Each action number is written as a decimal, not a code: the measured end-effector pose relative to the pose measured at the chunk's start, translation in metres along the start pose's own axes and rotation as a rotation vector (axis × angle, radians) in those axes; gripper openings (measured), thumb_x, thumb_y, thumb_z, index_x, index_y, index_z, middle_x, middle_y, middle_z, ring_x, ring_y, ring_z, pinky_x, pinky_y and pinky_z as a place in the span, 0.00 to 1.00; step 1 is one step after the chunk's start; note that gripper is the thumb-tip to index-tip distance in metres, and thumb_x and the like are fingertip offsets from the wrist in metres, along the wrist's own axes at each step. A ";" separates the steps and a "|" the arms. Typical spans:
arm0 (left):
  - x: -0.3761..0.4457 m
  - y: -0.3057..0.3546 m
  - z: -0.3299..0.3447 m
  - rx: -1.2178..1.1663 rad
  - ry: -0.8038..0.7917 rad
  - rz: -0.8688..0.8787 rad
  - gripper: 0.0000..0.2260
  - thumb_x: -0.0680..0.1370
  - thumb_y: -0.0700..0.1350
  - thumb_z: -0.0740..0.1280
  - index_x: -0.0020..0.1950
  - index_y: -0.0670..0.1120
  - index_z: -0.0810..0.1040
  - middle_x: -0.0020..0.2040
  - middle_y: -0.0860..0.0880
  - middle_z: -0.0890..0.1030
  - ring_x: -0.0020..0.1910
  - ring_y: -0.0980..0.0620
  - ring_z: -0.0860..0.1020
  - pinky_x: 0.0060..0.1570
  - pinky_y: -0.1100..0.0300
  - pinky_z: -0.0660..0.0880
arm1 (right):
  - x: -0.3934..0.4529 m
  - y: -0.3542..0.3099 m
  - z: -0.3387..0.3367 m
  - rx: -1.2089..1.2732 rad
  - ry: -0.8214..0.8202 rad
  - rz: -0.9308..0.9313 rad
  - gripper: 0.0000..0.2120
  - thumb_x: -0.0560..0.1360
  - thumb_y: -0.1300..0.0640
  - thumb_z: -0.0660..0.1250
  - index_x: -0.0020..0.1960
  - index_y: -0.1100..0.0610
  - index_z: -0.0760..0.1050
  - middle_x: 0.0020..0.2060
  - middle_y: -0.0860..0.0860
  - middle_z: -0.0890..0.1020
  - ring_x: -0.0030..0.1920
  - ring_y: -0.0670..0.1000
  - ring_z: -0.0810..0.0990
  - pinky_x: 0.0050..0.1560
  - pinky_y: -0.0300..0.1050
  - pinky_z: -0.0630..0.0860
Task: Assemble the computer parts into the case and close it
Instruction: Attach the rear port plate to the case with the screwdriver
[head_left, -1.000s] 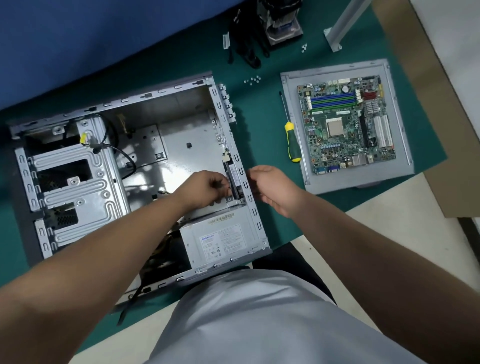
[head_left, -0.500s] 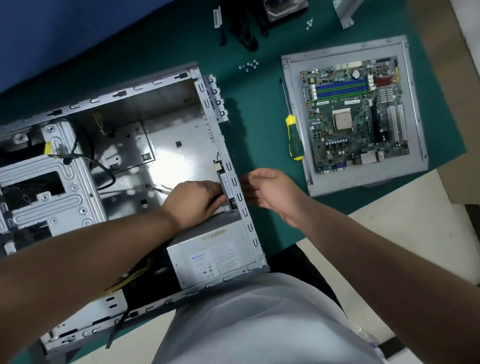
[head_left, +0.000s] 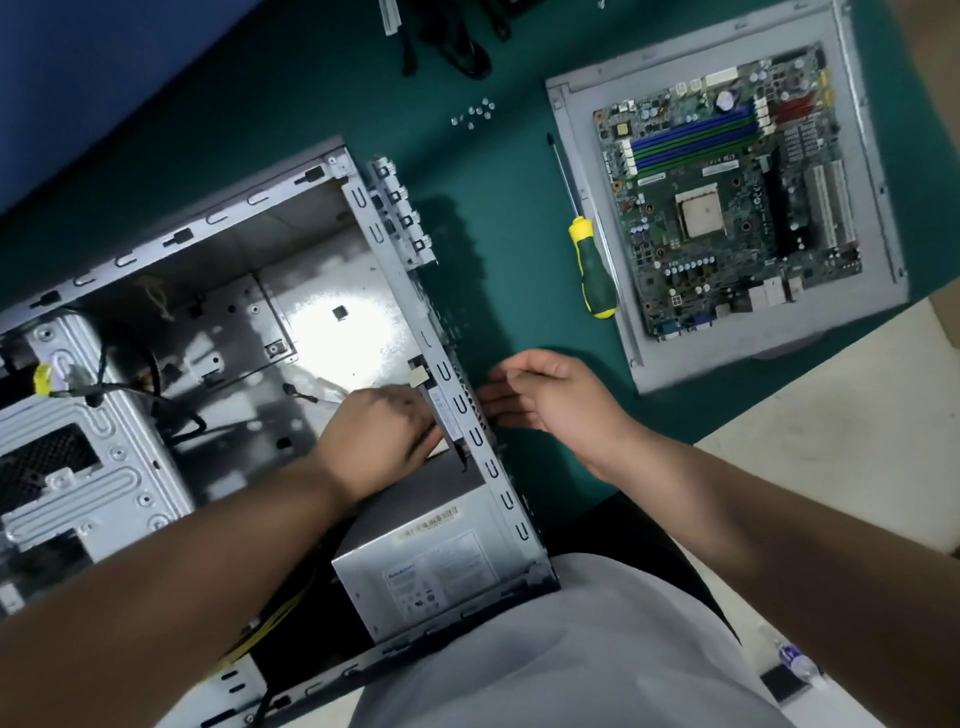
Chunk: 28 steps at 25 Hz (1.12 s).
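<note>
The open grey computer case (head_left: 218, 228) lies on its side on the green mat. A grey power supply (head_left: 431, 566) sits in its near right corner. My left hand (head_left: 379, 436) is inside the case, its fingers pressed against a thin black part (head_left: 441, 410) at the rear wall. My right hand (head_left: 550, 400) is outside that wall, fingers loosely extended and touching the perforated panel. The green motherboard (head_left: 727, 187) lies on a grey side panel (head_left: 566, 156) at the right. A yellow-and-green screwdriver (head_left: 592, 270) lies between case and panel.
Several small screws (head_left: 475, 114) lie on the mat behind the screwdriver. Black cables (head_left: 457, 41) sit at the far edge. A drive cage (head_left: 83, 467) with black wires fills the case's left side. The mat's near right edge borders a pale tabletop (head_left: 831, 441).
The camera has tilted and closed in, shifting everything left and down. Both hands stay at the case's rear wall, the left inside and the right outside.
</note>
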<state>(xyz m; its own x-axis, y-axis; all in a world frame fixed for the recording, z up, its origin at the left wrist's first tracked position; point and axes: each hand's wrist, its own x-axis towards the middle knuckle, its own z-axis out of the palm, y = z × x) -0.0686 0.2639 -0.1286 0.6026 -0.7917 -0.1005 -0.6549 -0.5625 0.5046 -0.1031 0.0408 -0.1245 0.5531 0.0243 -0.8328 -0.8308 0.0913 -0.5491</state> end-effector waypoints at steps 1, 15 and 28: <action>0.001 -0.002 0.001 0.002 0.003 0.004 0.18 0.75 0.47 0.58 0.27 0.43 0.77 0.25 0.47 0.76 0.22 0.48 0.76 0.26 0.65 0.72 | 0.001 0.001 0.000 0.035 -0.009 0.009 0.11 0.84 0.64 0.59 0.53 0.58 0.80 0.47 0.58 0.87 0.49 0.58 0.87 0.54 0.51 0.84; 0.000 0.001 0.008 -0.684 -0.303 -0.745 0.13 0.78 0.31 0.66 0.44 0.45 0.86 0.42 0.50 0.87 0.43 0.52 0.84 0.41 0.65 0.80 | 0.019 -0.001 -0.012 0.113 -0.021 0.063 0.09 0.83 0.67 0.58 0.52 0.61 0.77 0.45 0.60 0.87 0.44 0.56 0.87 0.50 0.50 0.84; 0.004 0.010 0.002 -0.808 -0.314 -0.831 0.18 0.79 0.29 0.66 0.42 0.52 0.83 0.39 0.58 0.85 0.47 0.54 0.83 0.55 0.53 0.79 | 0.025 0.004 -0.014 0.119 -0.007 0.082 0.09 0.84 0.66 0.59 0.51 0.60 0.77 0.44 0.58 0.87 0.42 0.55 0.86 0.48 0.48 0.83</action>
<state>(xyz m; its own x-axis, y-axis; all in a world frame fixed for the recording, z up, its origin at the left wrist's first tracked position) -0.0736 0.2544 -0.1261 0.4941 -0.3448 -0.7981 0.4245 -0.7054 0.5676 -0.0937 0.0275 -0.1481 0.4839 0.0430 -0.8741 -0.8603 0.2062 -0.4662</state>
